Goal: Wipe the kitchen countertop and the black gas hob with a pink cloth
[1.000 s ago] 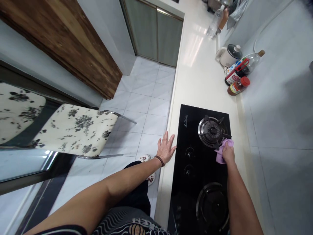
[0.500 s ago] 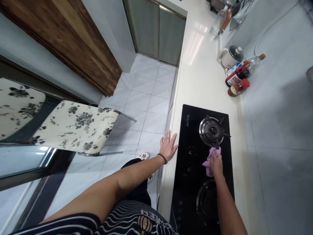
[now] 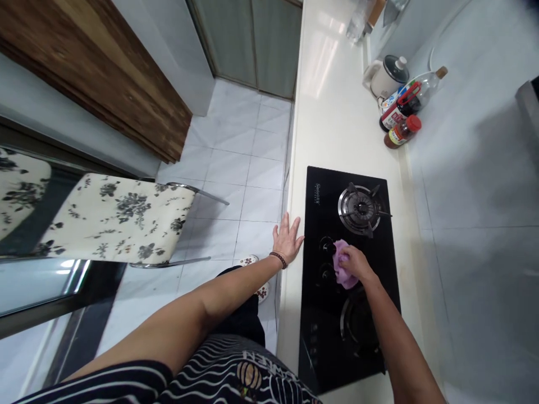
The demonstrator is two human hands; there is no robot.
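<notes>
Hands apart. Left hand point(image 3: 286, 245) is palm down on the front edge of the counter point(image 3: 320, 134), fingers spread, nothing in it; thumb tip is at the near rim of the hob point(image 3: 324, 342), can't tell if touching. Right hand point(image 3: 356, 262) has its fingers closed on a bunched pink cloth point(image 3: 344, 278), pressed down on the black glass.

Key relation: cloth sits just beside the two control knobs point(image 3: 327, 274), on their wall side, between the far burner point(image 3: 360, 209) and the near burner point(image 3: 357, 322). Contact with the upper knob: can't tell. Cloth's longer direction runs roughly along the counter, in line with the knob pair. Right hand is on it, forearm coming in from the wall side; left hand is off to the left, with the knob strip between it and the cloth. Underside of the cloth is hidden.

Delta vs half a second ago: cloth and right hand have shifted off the lower edge of the far burner, toward the front of the hob and up to the knobs. A second ago they were by that burner's wall-side edge. Left hand stays planted on the counter edge. View has shifted slightly too.
</notes>
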